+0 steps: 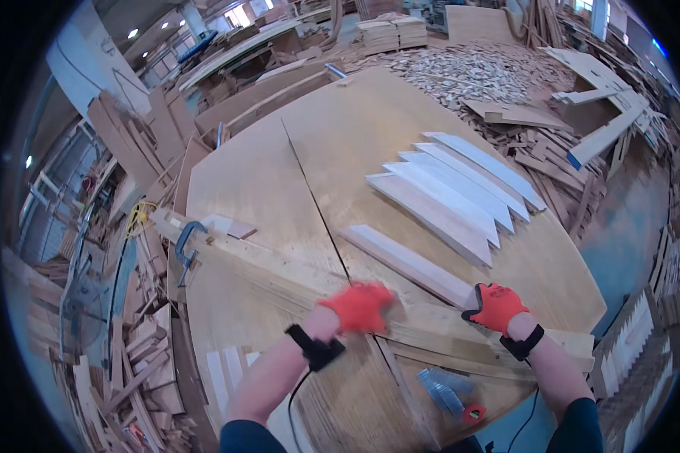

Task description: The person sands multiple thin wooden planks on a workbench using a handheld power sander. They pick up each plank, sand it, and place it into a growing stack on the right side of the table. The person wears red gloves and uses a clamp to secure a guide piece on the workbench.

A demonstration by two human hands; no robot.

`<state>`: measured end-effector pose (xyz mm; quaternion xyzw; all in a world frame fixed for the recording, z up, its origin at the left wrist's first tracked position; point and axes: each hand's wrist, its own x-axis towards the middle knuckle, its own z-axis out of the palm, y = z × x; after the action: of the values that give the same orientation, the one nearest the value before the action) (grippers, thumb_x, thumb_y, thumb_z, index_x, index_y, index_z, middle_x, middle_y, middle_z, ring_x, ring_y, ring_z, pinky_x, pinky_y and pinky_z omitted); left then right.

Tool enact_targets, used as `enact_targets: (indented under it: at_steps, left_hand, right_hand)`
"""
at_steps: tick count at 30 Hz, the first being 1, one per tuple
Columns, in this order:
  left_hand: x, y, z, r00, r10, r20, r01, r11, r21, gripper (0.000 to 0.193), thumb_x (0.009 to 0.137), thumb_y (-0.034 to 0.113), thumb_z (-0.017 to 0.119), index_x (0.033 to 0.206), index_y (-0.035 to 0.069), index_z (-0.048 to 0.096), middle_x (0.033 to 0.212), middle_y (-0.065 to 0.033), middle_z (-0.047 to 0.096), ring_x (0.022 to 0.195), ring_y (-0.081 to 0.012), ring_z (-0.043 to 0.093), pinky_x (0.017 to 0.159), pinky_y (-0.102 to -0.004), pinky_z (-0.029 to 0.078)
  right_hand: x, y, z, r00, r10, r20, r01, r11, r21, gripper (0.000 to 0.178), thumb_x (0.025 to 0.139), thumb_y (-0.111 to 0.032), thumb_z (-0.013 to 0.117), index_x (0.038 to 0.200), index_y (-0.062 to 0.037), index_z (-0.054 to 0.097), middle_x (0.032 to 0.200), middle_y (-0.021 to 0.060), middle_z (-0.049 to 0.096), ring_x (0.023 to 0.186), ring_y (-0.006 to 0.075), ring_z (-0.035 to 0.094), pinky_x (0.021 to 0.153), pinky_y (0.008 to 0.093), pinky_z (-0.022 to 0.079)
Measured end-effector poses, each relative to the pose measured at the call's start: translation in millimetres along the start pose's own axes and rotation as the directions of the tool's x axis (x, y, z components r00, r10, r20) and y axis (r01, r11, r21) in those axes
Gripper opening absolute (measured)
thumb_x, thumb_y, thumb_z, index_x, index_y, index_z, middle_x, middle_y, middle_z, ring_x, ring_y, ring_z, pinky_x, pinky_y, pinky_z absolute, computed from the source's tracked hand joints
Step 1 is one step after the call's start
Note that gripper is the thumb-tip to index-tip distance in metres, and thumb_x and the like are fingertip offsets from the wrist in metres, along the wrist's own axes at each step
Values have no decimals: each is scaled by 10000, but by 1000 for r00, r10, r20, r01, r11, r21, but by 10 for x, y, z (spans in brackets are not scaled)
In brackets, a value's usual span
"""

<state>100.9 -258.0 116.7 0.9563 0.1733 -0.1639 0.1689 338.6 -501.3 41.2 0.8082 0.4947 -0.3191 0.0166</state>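
Pressing down on a long timber rail (431, 332) low in the frame, the left hand (359, 306), blurred so its fingers cannot be told, and the right hand (495, 306), fingers together, flank one slat (408, 264), while four slats (449, 192) already lie fanned at centre right.

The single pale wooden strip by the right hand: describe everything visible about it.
The single pale wooden strip is long, flat and light, with angled ends. It lies flat and diagonal on the round plywood table, apart from the fanned row of similar pale strips. Its near end meets the red-gloved right hand.
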Motion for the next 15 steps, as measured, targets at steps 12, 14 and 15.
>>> enact_targets:
  at_steps: [12,14,15]
  left_hand:
    - [-233,-54,43,775,-90,-625,171,983,72,616,886,333,681,1414,70,504,1481,-219,459,1380,-390,421,1139,-532,315]
    - [-499,-473,297,814,-166,-556,275,954,117,587,907,345,649,1417,91,507,1489,-198,462,1386,-386,419,1147,-540,300]
    - [-602,-676,435,796,-231,-560,334,939,87,573,918,350,632,1419,100,508,1492,-188,466,1386,-386,421,1148,-540,299]
  right_hand:
    - [422,-774,-45,977,-145,-158,148,989,10,698,781,-441,806,1283,-26,556,1239,222,589,1123,382,631,942,465,526]
    - [653,-1088,-66,974,-174,-144,178,984,19,737,782,-447,805,1327,-27,539,1268,229,572,1139,384,623,944,462,526]
    - [767,-1221,-58,973,-188,-134,192,981,14,757,783,-451,804,1348,-28,530,1283,232,564,1147,385,619,944,461,526]
